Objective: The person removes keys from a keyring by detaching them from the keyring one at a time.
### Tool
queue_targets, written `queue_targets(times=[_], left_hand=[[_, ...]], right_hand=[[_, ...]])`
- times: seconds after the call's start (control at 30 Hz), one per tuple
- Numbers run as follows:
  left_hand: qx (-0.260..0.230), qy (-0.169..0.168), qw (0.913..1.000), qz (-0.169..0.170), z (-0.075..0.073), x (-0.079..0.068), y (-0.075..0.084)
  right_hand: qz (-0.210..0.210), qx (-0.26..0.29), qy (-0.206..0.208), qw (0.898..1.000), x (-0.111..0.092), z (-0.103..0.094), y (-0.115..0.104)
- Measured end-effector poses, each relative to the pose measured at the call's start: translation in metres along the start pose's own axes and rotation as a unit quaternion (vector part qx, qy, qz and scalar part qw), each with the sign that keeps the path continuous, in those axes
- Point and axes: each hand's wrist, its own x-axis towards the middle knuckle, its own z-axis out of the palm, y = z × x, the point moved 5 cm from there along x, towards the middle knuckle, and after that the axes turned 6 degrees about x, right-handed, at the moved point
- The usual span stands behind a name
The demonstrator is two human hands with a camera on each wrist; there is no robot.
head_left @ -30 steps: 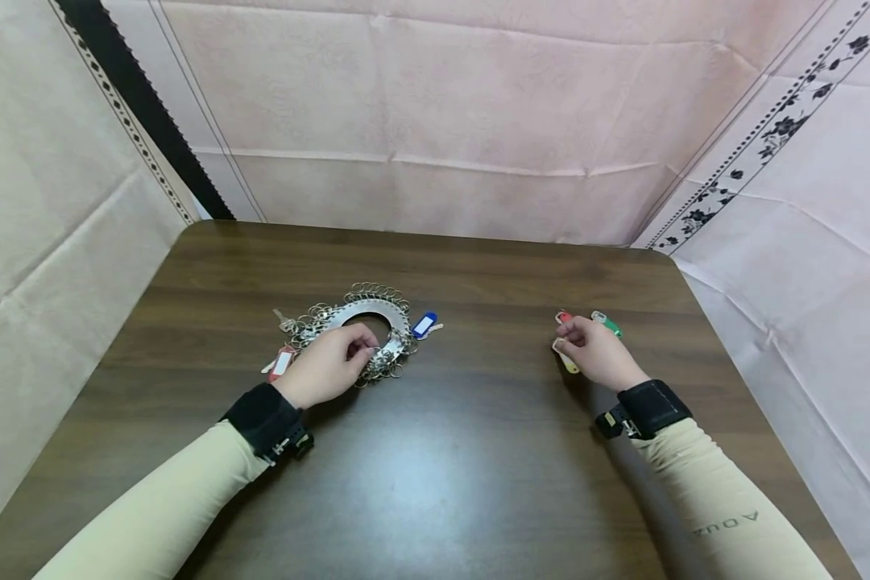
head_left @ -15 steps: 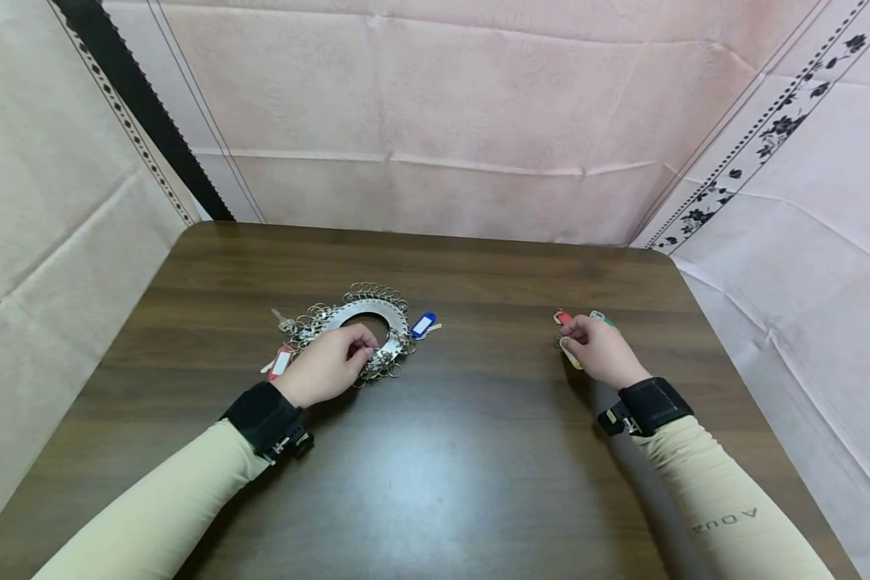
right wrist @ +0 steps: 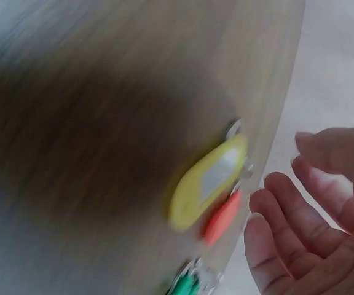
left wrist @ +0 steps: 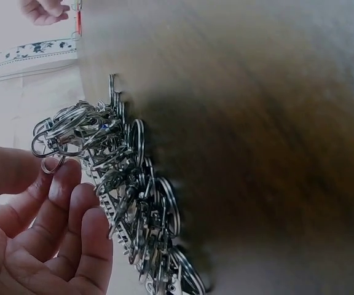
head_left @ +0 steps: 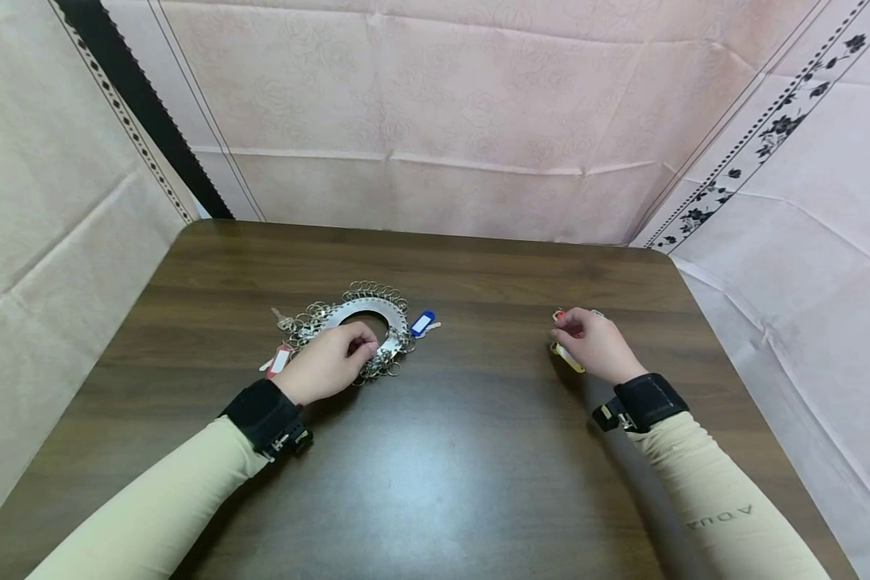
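A flat silver hoop (head_left: 377,307), fringed with many small split rings, lies left of the table's middle. My left hand (head_left: 331,364) is over its near side; in the left wrist view the thumb and index finger pinch a small split ring (left wrist: 53,163) at the bunched rings. At the right, my right hand (head_left: 600,348) hovers beside a yellow key tag (right wrist: 208,183), with thumb and fingers apart and nothing between them. Just behind it are a red key tag (right wrist: 222,219) and a green key tag (right wrist: 185,285), both largely hidden by the hand in the head view.
A blue key tag (head_left: 422,324) with a key lies at the hoop's right side. Another red tag (head_left: 279,360) and a loose-hanging key (head_left: 283,319) are at its left. The brown table (head_left: 435,451) ends at a cloth-covered wall (head_left: 435,193).
My right hand has shifted slightly left and its fingers have come away from the yellow tag, which now lies a little differently. The left hand has stayed in place.
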Motion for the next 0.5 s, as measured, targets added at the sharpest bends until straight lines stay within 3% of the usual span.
queue_targets(times=[0.27,0.5], left_hand=[[0.002,0.017,0.9998,-0.004,-0.001,0.004,0.009],[0.047,0.040,0.9975,0.036,0.003,0.014,0.025]], right_hand=[[-0.028,0.044,-0.043,0.998,0.016,0.031,-0.047],[-0.098,0.017,-0.127,0.987,0.032,0.073,-0.098]])
